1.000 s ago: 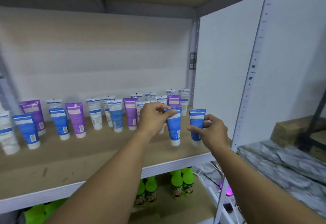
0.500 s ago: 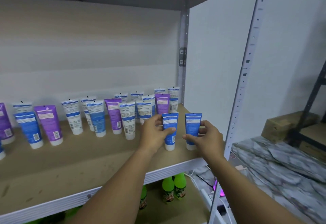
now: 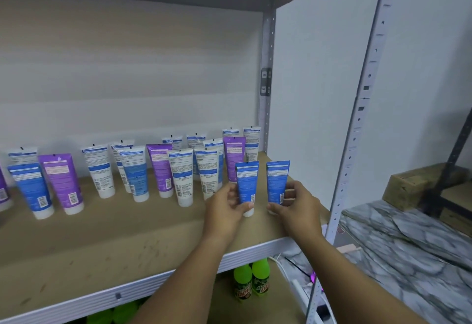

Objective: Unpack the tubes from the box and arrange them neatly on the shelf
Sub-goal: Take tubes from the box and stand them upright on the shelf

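Two blue tubes stand cap-down near the right front of the wooden shelf (image 3: 127,237). My left hand (image 3: 224,211) grips the left blue tube (image 3: 247,183) low down, thumb across its front. My right hand (image 3: 297,207) pinches the right blue tube (image 3: 277,182) near its cap. Both tubes are upright, side by side, a small gap between them. Behind and to the left stand several white, blue and purple tubes (image 3: 161,168) in loose rows. The box is not in view.
The shelf's right metal upright (image 3: 357,119) stands close beside my right hand. Green soda bottles (image 3: 251,283) sit on the lower shelf. A marble-patterned surface (image 3: 408,247) and a cardboard box (image 3: 408,186) lie to the right.
Both hands have lowered on the two blue tubes, from their tops down to near the caps. The tubes now stand on the shelf side by side. The view has shifted right.
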Tool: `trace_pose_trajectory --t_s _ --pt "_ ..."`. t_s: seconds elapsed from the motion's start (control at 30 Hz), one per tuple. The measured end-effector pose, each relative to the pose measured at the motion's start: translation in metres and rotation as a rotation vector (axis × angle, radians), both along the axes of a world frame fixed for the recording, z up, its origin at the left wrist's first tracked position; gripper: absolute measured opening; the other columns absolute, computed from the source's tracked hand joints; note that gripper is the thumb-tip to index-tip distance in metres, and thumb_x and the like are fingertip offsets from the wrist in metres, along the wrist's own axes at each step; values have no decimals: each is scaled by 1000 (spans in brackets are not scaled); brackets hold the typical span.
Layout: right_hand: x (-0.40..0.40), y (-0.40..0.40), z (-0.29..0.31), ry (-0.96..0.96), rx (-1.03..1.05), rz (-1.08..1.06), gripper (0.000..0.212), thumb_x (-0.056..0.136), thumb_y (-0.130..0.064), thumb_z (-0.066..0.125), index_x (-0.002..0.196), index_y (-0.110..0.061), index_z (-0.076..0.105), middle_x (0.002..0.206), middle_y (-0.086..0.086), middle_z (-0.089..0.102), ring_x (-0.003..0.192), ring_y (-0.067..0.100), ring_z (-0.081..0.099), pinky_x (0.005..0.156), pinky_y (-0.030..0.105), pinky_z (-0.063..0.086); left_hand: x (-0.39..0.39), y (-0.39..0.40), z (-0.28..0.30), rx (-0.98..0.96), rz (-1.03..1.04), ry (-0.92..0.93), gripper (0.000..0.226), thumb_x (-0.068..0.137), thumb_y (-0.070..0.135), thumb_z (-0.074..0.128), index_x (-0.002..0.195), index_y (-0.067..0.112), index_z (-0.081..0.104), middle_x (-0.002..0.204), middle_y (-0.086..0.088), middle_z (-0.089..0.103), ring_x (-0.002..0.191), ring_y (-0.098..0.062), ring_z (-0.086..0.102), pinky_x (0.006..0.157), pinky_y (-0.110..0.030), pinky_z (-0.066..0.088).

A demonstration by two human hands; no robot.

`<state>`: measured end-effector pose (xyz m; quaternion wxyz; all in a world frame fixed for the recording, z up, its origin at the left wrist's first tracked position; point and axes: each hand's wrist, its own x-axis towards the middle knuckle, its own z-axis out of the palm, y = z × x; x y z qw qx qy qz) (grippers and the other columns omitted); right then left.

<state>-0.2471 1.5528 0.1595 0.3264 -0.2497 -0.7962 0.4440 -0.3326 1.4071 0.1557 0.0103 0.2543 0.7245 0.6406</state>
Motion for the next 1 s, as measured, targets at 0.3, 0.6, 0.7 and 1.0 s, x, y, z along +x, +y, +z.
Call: trace_pose_trajectory --t_s 0.3,0.6,0.7,1.0 --pt "-39 29 1 -31 41 -14 42 74 -20 82 107 -25 56 91 -7 65 75 1 62 59 12 42 -31 48 -7 -28 51 56 42 82 -1 75 119 16 62 107 6 70 93 4 66 81 -7 50" --pt "-84 68 -1 -21 38 -48 42 75 -17 81 108 -20 56 83 -8 61 73 1 61 64 18 49 -62 115 -10 -214 196 66 35 95 11 62 130 13 57 120 -1 65 92 -3 57 64 3 41" --pt "-97 77 -1 -24 29 -49 42 76 -16 80 109 -20 56 85 -6 62 73 3 61 63 17 46 -70 130 -9 -258 286 78 30 97 13 60 127 12 56 120 -3 63 99 -10 59 71 -12 38" --pt "-121 90 -2 -31 42 -50 43 79 -18 79 114 -18 54 101 0 66 80 11 61 61 12 41 -86 146 -12 -201 320 61 35 95 10 63 128 12 54 125 -5 64 100 -5 58 78 -21 43"
